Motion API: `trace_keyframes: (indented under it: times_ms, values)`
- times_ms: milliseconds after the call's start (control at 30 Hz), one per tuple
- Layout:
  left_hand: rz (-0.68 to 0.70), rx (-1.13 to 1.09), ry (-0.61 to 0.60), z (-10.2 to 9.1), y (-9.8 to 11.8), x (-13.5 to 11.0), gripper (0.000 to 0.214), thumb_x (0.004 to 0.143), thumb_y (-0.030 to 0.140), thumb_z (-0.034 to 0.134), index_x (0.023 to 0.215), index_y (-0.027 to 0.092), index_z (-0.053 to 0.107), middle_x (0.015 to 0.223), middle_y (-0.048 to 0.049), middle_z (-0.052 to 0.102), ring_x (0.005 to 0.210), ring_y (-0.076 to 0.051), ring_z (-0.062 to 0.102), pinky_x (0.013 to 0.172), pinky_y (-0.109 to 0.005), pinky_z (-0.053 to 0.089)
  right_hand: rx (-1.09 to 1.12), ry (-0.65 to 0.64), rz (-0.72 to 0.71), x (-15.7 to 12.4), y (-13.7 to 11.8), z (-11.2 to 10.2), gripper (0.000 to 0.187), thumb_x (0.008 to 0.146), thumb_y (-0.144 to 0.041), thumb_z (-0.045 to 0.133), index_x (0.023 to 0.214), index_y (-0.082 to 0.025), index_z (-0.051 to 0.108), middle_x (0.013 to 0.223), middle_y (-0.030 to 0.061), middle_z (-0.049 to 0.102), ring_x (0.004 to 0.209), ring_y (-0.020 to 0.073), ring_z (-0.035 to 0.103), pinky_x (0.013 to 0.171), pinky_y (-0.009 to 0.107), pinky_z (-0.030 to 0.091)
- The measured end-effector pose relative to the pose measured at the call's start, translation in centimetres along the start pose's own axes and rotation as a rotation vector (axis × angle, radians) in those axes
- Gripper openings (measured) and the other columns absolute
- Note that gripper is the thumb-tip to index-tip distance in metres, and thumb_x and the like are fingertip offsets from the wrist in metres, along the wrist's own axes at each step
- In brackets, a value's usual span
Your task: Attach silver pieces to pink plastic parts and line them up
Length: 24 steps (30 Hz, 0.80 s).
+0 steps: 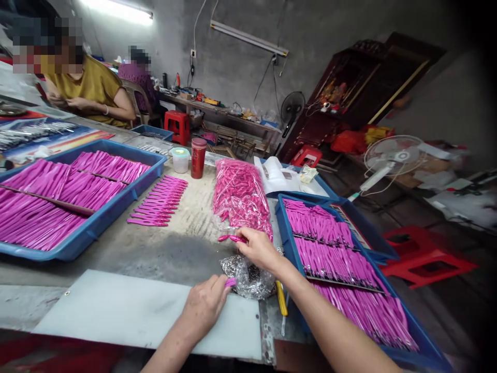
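My left hand (207, 299) is closed over the white board at the table's front, with the end of a magenta strap (230, 282) poking out past the fingers. Beyond it, my right hand (257, 249) pinches a small glossy pink piece (238, 239) at the near edge of a clear bag of pink pieces (243, 194). Just below that hand lies an open plastic bag of small metal parts (254, 280). A row of magenta straps with pink ends (159, 201) is laid out left of the pink bag.
Blue trays of magenta straps stand on the left (64, 251) and right (285, 228). A yellow-handled tool (281, 299) lies by the right tray. A red cup (198, 158) and a lidded tub (180, 160) stand at the back. A person in a mustard top (97, 85) sits far left.
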<state>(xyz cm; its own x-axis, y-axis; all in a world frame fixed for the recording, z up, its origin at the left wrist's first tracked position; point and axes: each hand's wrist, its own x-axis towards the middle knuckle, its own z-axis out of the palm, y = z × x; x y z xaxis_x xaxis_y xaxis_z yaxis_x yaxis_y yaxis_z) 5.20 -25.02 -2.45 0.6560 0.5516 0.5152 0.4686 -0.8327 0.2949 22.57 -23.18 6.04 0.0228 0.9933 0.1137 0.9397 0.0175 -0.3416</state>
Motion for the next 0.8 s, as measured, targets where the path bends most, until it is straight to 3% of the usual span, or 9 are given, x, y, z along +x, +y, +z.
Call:
trace_keyframes:
  times_ms: [133,333,800]
  values:
    - [-0.002,-0.02,0.011,-0.9,0.2,0.0,0.021,0.087,0.023,0.031,0.084,0.018,0.051,0.063,0.0007,0.053,0.054,-0.01,0.053,0.05,-0.02,0.04,0.13,0.041,-0.092,-2.9,-0.6,-0.7,0.011,0.077,-0.021,0.047,0.073,-0.019,0.057,0.067,-0.0014,0.056,0.065,0.0116,0.049,0.061,0.021,0.034]
    - [0.048,0.036,0.044,-2.8,1.1,0.4,0.021,0.087,0.023,0.031,0.083,0.017,0.051,0.06,0.0006,0.051,0.051,-0.01,0.051,0.049,-0.02,0.039,0.315,0.052,-0.103,-6.3,-1.0,-0.7,0.01,0.075,-0.015,0.05,0.078,-0.018,0.058,0.071,-0.0002,0.057,0.067,0.0115,0.051,0.062,0.021,0.037]
    - [0.106,0.1,0.008,-3.7,2.4,0.1,0.02,0.087,0.023,0.032,0.082,0.017,0.051,0.06,0.0009,0.05,0.051,-0.01,0.049,0.048,-0.02,0.038,0.426,0.056,-0.058,-9.4,-1.0,-0.2,0.009,0.075,-0.015,0.052,0.079,-0.018,0.059,0.072,-0.0002,0.055,0.068,0.0114,0.05,0.062,0.022,0.038]
